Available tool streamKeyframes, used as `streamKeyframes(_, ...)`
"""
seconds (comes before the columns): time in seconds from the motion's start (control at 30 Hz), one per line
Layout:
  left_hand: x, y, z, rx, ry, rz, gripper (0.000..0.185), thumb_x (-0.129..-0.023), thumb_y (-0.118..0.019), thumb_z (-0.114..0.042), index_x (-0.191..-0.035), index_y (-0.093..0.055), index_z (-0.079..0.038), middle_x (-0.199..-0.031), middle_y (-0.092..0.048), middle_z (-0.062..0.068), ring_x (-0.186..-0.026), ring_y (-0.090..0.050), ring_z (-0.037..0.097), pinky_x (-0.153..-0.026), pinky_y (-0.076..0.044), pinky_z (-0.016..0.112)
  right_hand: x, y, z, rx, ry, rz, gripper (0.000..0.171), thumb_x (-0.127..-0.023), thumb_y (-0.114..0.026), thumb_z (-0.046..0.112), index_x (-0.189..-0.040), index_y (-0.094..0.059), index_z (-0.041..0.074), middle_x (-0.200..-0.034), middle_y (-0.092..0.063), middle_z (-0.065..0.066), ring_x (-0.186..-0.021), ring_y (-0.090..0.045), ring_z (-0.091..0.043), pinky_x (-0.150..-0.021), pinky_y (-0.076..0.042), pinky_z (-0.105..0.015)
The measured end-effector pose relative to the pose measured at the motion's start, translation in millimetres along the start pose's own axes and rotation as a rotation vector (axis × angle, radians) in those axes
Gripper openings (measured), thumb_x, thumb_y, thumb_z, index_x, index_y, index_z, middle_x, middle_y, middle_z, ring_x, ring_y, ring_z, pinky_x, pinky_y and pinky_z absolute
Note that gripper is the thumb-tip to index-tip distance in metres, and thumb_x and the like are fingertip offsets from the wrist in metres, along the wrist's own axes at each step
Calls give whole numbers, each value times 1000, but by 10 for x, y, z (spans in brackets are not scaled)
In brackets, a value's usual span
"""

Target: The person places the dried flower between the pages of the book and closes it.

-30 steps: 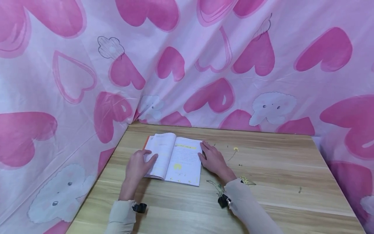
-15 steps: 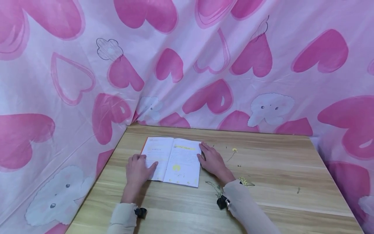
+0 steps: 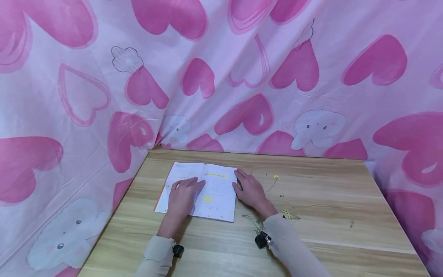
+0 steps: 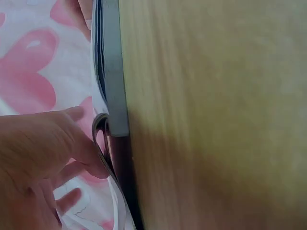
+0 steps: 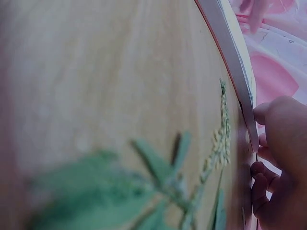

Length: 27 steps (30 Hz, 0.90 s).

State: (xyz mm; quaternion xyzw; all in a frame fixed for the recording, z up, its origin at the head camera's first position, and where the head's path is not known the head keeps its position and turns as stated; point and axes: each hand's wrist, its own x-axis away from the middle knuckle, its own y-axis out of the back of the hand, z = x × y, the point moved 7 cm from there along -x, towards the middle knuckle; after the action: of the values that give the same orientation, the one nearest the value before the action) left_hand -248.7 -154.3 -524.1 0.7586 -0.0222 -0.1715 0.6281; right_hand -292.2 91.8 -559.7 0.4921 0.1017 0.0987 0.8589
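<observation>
both your left hand (image 3: 182,196) and right hand (image 3: 250,190) touch the open book (image 3: 219,196) on the wooden table (image 3: 346,192). your left, thumb and fingers loosely spread, lies over the left page (image 3: 187,171) beside the fold; your right rests at the right edge, thumb apart from the fingers. what looks like a green sprig (image 3: 256,224) lies near your right sleeve (image 3: 294,246).

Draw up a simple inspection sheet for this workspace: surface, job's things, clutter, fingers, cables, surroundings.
Surface: wood-grain table.
Job's things: book, lying open on the table.
Clutter: yellow flower, yellow-flowered sprig, green sprig and a small scrap, all right of the book.
Fingers: left-hand fingers over the book's left side, near its spine; right-hand fingers at its right edge.
Cables: nothing seen.
Surroundings: pink heart-patterned fabric behind and beside the table.
</observation>
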Motion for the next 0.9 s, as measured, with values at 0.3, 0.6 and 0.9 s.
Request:
streamKeyframes(0.3,19,-73,10,70,88,100,43,-100,-69,-13,-140,-74,-29,-152,-66,10,-138,-65,36,-99,-61,59,8,52,-31,-70,20,59,65,-111,-59,36,-167,-41,8,-177,-35,-13,-161,-38,-38,-131,-33,-58)
streamKeyframes(0.6,21,-84,-62,90,85,68,37,-104,-67,-26,-140,-73,-23,-149,-67,14,-135,-66,38,-97,-61,60,136,361,-338,-335,-67,-52,53,-105,-70,20,-155,-58,11,-139,-70,-11,-106,-68,-24,-96,-61,-45)
streamKeyframes(0.9,62,-125,-32,81,84,66,39,-105,-65,-26,-143,-71,-22,-151,-65,13,-139,-61,38,-100,-57,63,497,717,-810,-247,-277,-244,18,-101,-72,23,-116,-77,14,-98,-75,-2,-88,-69,-19,-77,-56,-35)
